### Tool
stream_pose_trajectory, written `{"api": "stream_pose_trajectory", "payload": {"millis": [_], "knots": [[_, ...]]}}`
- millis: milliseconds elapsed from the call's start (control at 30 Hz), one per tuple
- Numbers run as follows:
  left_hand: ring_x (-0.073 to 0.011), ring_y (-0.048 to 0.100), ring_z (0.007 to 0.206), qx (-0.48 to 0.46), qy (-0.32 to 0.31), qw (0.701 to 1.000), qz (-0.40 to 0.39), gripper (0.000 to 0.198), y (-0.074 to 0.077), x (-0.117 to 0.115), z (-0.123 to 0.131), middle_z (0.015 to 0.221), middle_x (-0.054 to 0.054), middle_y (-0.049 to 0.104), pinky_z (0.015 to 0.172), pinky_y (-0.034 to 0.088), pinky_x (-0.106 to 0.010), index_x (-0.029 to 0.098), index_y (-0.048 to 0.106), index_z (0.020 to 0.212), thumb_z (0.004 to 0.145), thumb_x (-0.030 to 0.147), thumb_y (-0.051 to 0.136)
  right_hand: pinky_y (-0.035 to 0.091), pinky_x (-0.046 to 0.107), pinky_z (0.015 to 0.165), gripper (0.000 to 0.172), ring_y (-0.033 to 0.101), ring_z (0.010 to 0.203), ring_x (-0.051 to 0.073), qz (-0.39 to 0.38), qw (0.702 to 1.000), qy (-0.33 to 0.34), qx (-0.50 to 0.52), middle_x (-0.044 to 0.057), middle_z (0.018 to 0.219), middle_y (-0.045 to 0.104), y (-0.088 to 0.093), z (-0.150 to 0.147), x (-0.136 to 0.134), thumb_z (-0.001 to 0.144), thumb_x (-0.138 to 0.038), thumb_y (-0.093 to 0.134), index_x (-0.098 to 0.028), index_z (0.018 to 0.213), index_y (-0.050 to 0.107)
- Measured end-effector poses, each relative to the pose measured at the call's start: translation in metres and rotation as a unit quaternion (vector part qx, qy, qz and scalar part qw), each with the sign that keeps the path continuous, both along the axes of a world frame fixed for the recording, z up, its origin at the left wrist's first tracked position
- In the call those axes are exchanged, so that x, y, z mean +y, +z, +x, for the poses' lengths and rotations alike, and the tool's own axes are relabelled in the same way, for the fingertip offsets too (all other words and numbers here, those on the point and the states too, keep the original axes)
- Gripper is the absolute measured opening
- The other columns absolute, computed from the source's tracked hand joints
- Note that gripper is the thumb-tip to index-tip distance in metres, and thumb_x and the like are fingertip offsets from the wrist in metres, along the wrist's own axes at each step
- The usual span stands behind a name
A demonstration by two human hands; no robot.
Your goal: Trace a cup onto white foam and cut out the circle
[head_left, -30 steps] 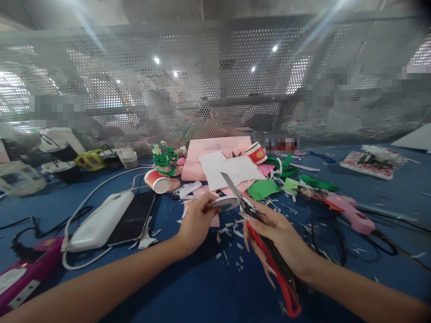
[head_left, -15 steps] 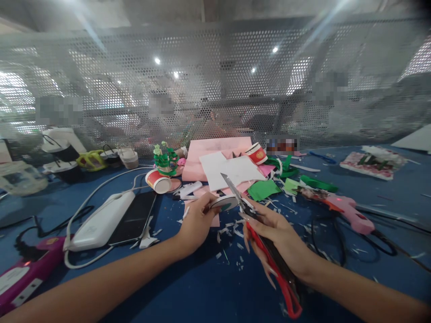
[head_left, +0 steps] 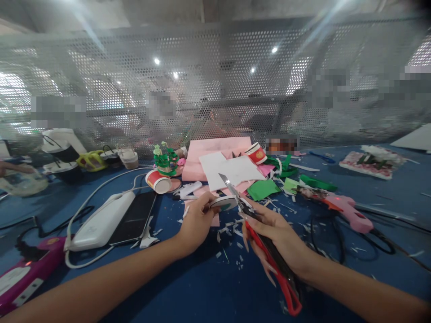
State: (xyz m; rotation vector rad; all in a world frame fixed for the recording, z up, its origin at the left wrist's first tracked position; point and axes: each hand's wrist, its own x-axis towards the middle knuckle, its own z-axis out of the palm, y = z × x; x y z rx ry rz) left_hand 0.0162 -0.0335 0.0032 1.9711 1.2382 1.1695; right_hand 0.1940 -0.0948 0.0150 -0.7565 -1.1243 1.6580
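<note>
Pinched in the fingers of my left hand is a small round white piece, paper or card, with a dark rim and a greenish patch. My right hand is closed around a pair of scissors with red and black handles. Their metal blades point up and to the left, and lie right against the disc's right edge. Whether they touch it is hard to tell. White paper scraps litter the blue table below and between the hands. Beyond the hands lie white paper and a pink sheet.
Left are a white power bank, a black phone and a purple power strip. Red paper cups flank the sheets. A pink glue gun lies right. Another person's hand is by a clear container.
The scissor tips have shifted very slightly left. Another person's hand has appeared at the far left by the clear container. My left hand stays in place.
</note>
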Motion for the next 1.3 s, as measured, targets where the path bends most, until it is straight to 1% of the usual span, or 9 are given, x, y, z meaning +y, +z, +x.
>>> {"api": "stream_pose_trajectory", "payload": {"millis": [167,233,333,467,700,867,1033,1133,1300], "knots": [[-0.0088,0.045,0.055,-0.036,0.008,0.999,-0.033,0.006,0.0012,0.0020,0.0007,0.060,0.006,0.048,0.048,0.030,-0.019,0.019,0.044,0.069,0.071,0.014,0.047,0.042,0.018,0.025,0.063,0.047,0.028,0.007,-0.005,1.000,0.004,-0.005,-0.004,0.060,0.057,0.0018,-0.0008,-0.0001,0.083,-0.026,0.051,-0.031,0.138,0.021],[-0.0087,0.044,0.054,-0.041,0.011,0.998,-0.038,0.007,0.0011,0.0027,0.0007,0.059,0.006,0.047,0.047,0.030,-0.019,0.019,0.044,0.068,0.071,0.014,0.047,0.042,0.018,0.025,0.062,0.047,0.027,0.007,-0.010,1.000,0.004,-0.009,-0.005,0.059,0.056,0.0032,-0.0007,-0.0013,0.083,-0.026,0.051,-0.031,0.137,0.023],[-0.0090,0.044,0.056,-0.005,0.010,1.000,-0.007,0.005,0.0015,0.0014,0.0009,0.059,0.006,0.048,0.051,0.032,-0.019,0.018,0.047,0.068,0.071,0.014,0.049,0.043,0.018,0.026,0.061,0.048,0.028,0.007,-0.010,1.000,0.009,-0.020,-0.004,0.061,0.056,0.0038,-0.0007,-0.0031,0.083,-0.027,0.051,-0.031,0.137,0.023],[-0.0092,0.047,0.060,0.028,-0.015,0.999,0.032,0.005,0.0025,-0.0021,0.0019,0.062,0.005,0.053,0.057,0.036,-0.020,0.018,0.052,0.069,0.072,0.014,0.050,0.042,0.017,0.026,0.065,0.049,0.030,0.006,0.006,1.000,0.011,-0.029,-0.003,0.066,0.058,0.0023,-0.0012,-0.0037,0.082,-0.027,0.052,-0.032,0.138,0.020],[-0.0100,0.053,0.066,-0.050,-0.017,0.998,-0.030,0.006,-0.0002,0.0036,0.0019,0.070,0.004,0.055,0.056,0.040,-0.020,0.018,0.048,0.075,0.071,0.014,0.051,0.042,0.018,0.025,0.065,0.044,0.029,0.005,0.012,0.999,-0.048,-0.022,-0.004,0.067,0.056,0.0041,-0.0002,-0.0005,0.082,-0.027,0.051,-0.034,0.138,0.019],[-0.0085,0.049,0.060,-0.070,-0.017,0.996,-0.051,0.008,0.0000,0.0063,0.0019,0.066,0.004,0.050,0.051,0.037,-0.018,0.018,0.045,0.072,0.069,0.012,0.050,0.042,0.018,0.026,0.060,0.046,0.030,0.005,0.013,1.000,-0.018,-0.021,-0.003,0.070,0.057,0.0027,0.0004,0.0012,0.083,-0.028,0.050,-0.034,0.136,0.024],[-0.0075,0.046,0.058,-0.070,-0.017,0.996,-0.045,0.008,0.0010,0.0055,0.0027,0.065,0.005,0.049,0.049,0.034,-0.017,0.018,0.045,0.070,0.069,0.012,0.050,0.042,0.017,0.025,0.060,0.046,0.029,0.005,0.010,1.000,-0.013,-0.021,-0.002,0.069,0.057,0.0013,0.0004,0.0003,0.084,-0.027,0.049,-0.034,0.137,0.022],[-0.0079,0.046,0.058,-0.067,-0.017,0.997,-0.039,0.008,0.0017,0.0045,0.0030,0.065,0.004,0.050,0.049,0.034,-0.018,0.018,0.046,0.069,0.069,0.011,0.050,0.042,0.017,0.025,0.061,0.047,0.030,0.006,0.008,1.000,-0.008,-0.021,-0.002,0.069,0.058,0.0015,0.0007,0.0001,0.084,-0.027,0.049,-0.034,0.137,0.020],[-0.0094,0.051,0.065,-0.066,-0.025,0.997,-0.039,0.007,0.0013,0.0034,0.0024,0.068,0.004,0.054,0.053,0.036,-0.019,0.018,0.049,0.072,0.070,0.011,0.050,0.042,0.017,0.025,0.063,0.046,0.029,0.006,-0.001,0.999,-0.010,-0.033,-0.003,0.065,0.057,0.0030,0.0008,-0.0008,0.083,-0.027,0.049,-0.031,0.138,0.020]]}}
